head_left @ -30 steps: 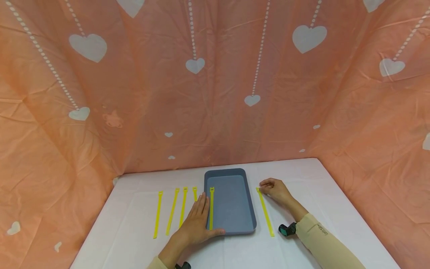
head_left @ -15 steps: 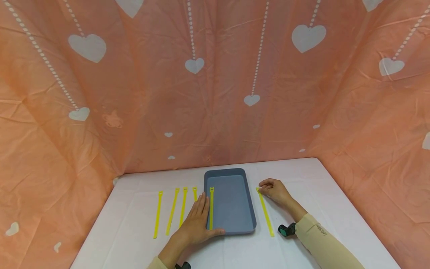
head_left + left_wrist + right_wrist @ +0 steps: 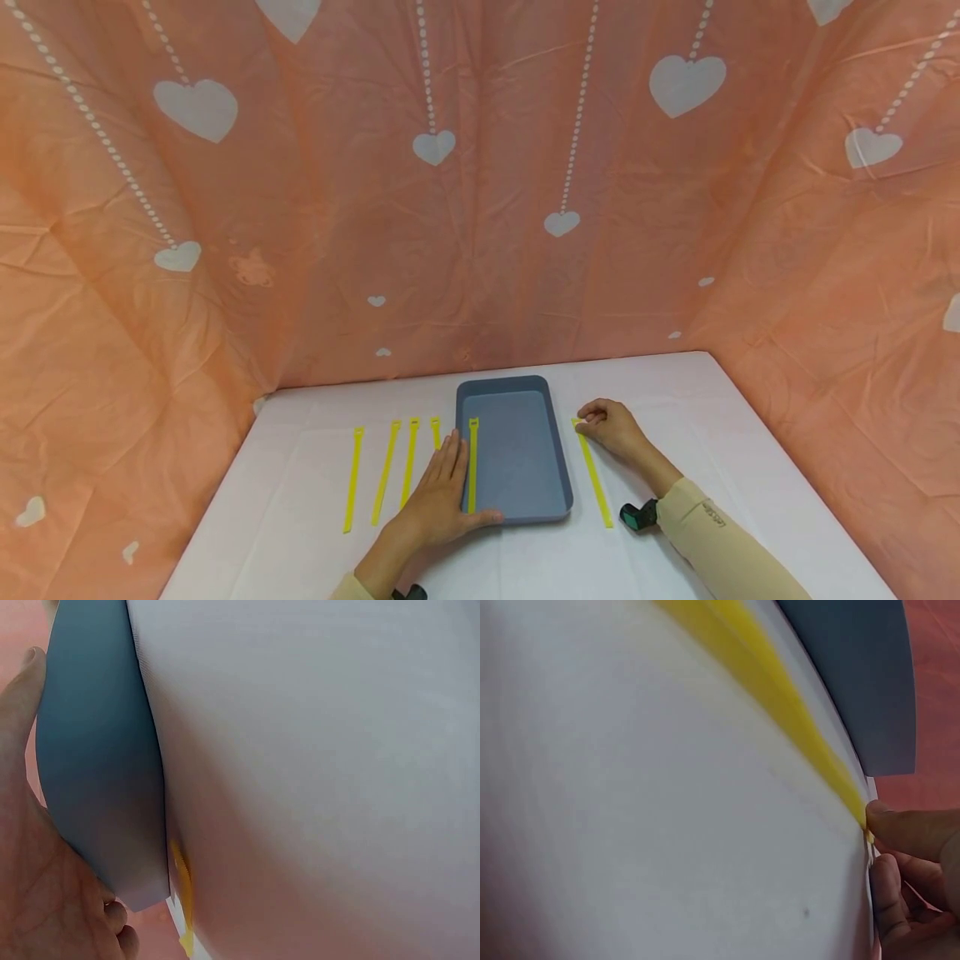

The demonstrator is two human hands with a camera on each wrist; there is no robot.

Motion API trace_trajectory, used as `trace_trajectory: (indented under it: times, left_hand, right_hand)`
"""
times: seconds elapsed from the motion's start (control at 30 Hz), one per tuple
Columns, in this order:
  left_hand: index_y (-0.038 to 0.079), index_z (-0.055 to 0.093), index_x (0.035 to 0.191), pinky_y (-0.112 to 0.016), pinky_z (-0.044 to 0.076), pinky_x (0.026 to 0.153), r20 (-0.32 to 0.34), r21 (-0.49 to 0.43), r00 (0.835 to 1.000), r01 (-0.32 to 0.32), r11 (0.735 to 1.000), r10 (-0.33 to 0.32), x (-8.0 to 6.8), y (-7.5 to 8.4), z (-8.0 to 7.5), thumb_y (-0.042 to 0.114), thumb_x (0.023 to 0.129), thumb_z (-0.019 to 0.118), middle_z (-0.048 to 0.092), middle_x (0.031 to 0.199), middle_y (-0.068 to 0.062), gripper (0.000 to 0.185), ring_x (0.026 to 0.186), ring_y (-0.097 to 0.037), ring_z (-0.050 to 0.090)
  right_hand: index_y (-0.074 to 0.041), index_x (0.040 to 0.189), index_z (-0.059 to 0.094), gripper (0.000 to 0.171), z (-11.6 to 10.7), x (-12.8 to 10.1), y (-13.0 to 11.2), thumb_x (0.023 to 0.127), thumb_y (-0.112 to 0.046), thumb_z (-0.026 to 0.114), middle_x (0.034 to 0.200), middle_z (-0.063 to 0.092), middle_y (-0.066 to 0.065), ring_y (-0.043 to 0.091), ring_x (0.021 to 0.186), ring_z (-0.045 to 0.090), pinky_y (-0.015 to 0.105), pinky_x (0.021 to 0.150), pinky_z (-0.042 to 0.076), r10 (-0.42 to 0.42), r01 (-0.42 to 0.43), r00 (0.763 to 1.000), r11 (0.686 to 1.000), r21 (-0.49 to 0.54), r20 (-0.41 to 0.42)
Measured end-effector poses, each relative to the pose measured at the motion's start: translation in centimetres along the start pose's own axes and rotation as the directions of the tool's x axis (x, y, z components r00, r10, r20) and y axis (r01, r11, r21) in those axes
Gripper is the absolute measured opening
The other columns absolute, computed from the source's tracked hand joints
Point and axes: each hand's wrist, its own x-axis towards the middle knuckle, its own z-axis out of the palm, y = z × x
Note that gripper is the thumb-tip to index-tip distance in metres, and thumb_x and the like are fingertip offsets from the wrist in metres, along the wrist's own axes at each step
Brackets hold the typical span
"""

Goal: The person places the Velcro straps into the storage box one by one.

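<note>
A blue-grey tray lies on the table, with one yellow cable strap along its left side. My left hand rests against the tray's near left corner, its fingers straight along the left side and the thumb at the near edge. To the tray's right, another yellow strap lies slanted on the cloth. My right hand pinches this strap's slotted far end between thumb and fingers. In the right wrist view the thumb covers the strap's tip.
Several more yellow straps lie roughly parallel to the left of the tray, two partly behind my left hand. White cloth covers the table. A peach curtain with white hearts encloses its back and sides.
My right thumb has shifted slightly left, over the strap's slotted end. The left hand, the tray and the other straps have stayed in place.
</note>
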Motion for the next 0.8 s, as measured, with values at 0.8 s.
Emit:
trace_trajectory:
  times: [0.8]
  left_hand:
    - [-0.005, 0.014, 0.169, -0.058, 0.014, 0.133, -0.037, -0.040, 0.999, -0.032, 0.999, 0.031, -0.14, -0.20, 0.22, 0.086, 0.084, 0.067, 0.001, 0.179, -0.024, 0.135, 0.166, -0.040, 0.004]
  right_hand:
    - [0.004, 0.099, 0.070, 0.020, 0.02, -0.31, -0.49, 0.088, -0.002, 0.086, 0.086, 0.061, 0.006, 0.014, 0.079, 0.055, 0.022, 0.069, 0.046, -0.046, 0.046, 0.999, 0.995, -0.083, -0.001]
